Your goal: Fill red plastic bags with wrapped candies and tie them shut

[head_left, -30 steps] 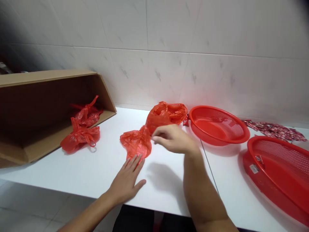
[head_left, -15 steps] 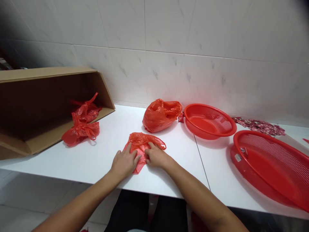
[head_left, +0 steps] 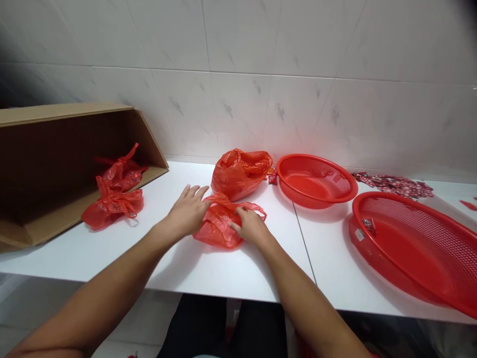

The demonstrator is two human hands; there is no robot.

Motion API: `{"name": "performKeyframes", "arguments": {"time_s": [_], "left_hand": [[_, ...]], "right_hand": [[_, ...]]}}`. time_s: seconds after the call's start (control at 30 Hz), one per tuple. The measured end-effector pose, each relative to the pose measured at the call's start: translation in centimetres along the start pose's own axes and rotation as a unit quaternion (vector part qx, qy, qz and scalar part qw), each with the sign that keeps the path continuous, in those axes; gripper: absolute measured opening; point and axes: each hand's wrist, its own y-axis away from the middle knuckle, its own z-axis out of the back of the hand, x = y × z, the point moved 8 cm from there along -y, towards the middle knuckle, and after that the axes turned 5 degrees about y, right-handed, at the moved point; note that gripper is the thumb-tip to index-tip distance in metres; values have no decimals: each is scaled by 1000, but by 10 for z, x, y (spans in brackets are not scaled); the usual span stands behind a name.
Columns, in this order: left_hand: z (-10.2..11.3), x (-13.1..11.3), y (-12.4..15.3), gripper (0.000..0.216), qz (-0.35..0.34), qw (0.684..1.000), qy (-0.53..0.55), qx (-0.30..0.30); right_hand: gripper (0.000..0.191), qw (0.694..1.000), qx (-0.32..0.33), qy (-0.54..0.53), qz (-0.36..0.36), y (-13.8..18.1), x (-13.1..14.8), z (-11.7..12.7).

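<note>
A thin red plastic bag (head_left: 219, 228) lies on the white table in front of me, partly opened out, with a handle loop sticking out at its right. My left hand (head_left: 188, 211) is at the bag's left edge, its fingers stretched forward and apart; the thumb side meets the plastic. On the bag's right part, my right hand (head_left: 251, 226) has its fingers curled on the plastic near the loop. Just behind stands a fuller red plastic bag (head_left: 236, 176) with its mouth open upward; its contents are hidden.
At left, a cardboard box (head_left: 151, 139) lies on its side, with a knotted red bag (head_left: 124, 174) inside and another (head_left: 114, 201) at its opening. Rightward are a red basket (head_left: 316, 196), a larger basket (head_left: 395, 268), small red packets (head_left: 272, 176) and a packet pile (head_left: 398, 188).
My left hand has lifted off the bag's middle and shifted forward, fingers now extended. The bag has puffed up and moved forward, near the fuller bag. The view has turned slightly right.
</note>
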Motion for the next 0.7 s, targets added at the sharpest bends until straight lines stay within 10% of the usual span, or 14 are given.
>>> {"name": "performKeyframes", "arguments": {"time_s": [0.1, 0.17, 0.4, 0.6, 0.7], "left_hand": [[1, -58, 2, 24, -88, 989, 84, -86], [-26, -79, -1, 31, -73, 992, 104, -6], [-87, -25, -15, 86, 49, 974, 51, 216], [-105, -28, -13, 106, -3, 947, 90, 310], [-111, -41, -18, 121, -27, 948, 97, 303]], "right_hand": [[47, 997, -47, 37, -42, 2, -1, 10], [61, 997, -24, 55, -52, 4, -3, 9], [129, 986, 138, 65, -65, 10, -30, -5], [95, 987, 136, 68, -57, 47, -12, -2], [47, 996, -87, -17, -11, 95, -4, 39]]}}
